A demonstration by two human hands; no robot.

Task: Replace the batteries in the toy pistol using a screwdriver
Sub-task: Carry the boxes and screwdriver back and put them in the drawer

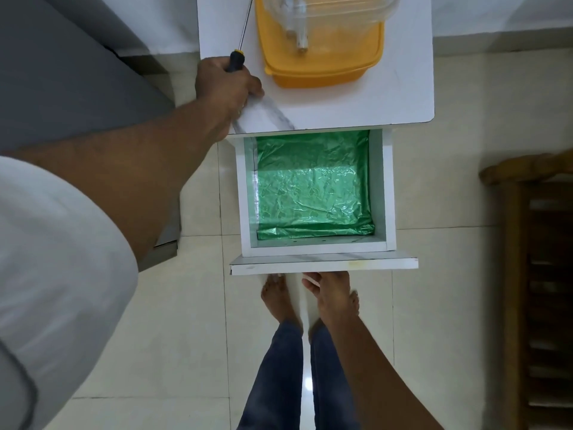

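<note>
My left hand [226, 80] rests on the near-left corner of the white table top [403, 88] and is closed around the black-and-yellow handle of a screwdriver [245, 26]. Its long metal shaft points away from me. My right hand [333, 293] is low down, just below the front panel of the open drawer [322, 265], with its fingers curled at the panel's underside; the grip itself is hidden. The drawer is lined with a green plastic sheet [313, 187] and holds nothing else. No toy pistol is recognisable.
A clear plastic box [328, 17] sits on an orange container [322, 66] at the back of the table. A grey cabinet [62, 72] stands on the left and wooden furniture [527, 243] on the right. My bare feet stand on the tiled floor under the drawer.
</note>
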